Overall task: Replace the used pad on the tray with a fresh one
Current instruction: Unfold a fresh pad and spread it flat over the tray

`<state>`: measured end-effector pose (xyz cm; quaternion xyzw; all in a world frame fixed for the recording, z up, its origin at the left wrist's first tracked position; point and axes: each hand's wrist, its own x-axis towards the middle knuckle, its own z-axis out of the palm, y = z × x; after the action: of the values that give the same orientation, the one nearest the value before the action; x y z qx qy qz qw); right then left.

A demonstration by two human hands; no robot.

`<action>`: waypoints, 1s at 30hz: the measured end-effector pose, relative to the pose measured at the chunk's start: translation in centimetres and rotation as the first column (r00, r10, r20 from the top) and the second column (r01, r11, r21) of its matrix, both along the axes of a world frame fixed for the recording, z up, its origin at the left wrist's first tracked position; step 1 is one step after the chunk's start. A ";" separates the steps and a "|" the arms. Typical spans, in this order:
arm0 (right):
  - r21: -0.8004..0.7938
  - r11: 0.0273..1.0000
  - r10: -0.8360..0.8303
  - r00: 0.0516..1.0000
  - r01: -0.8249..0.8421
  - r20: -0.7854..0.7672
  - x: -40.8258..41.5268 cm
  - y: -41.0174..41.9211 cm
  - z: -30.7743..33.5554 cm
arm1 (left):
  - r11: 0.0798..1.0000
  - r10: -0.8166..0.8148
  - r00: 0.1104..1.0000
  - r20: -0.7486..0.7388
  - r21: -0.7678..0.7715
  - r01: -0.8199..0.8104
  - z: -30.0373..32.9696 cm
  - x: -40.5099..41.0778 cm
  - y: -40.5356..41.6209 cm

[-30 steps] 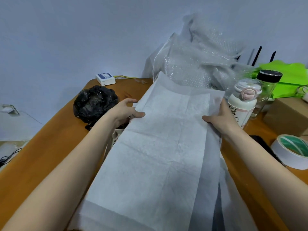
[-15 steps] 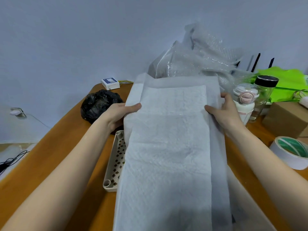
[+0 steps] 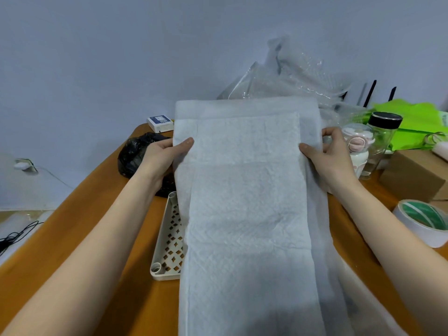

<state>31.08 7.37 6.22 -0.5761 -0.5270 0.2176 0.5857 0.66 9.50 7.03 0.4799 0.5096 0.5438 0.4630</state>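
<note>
While pinched at both side edges by left hand (image 3: 162,155) and right hand (image 3: 332,154): fresh pad (image 3: 244,202) draped above latticed tray (image 3: 167,241).

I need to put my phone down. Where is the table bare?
Bare brown table lies left of the cream perforated tray, before the black plastic bag. The right is crowded: roll of white tape, cardboard box, glass jar.
</note>
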 end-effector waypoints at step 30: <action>-0.073 0.996 -0.063 0.951 0.043 -0.303 -0.3 1.3 -1.6 | 0.955 -0.196 0.974 -0.118 -0.250 0.162 -4.3 0.3 -0.9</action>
<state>30.76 8.69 4.63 -0.5684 -0.4073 0.3051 0.6465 0.95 8.63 2.77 0.5021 0.5572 0.3990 0.5274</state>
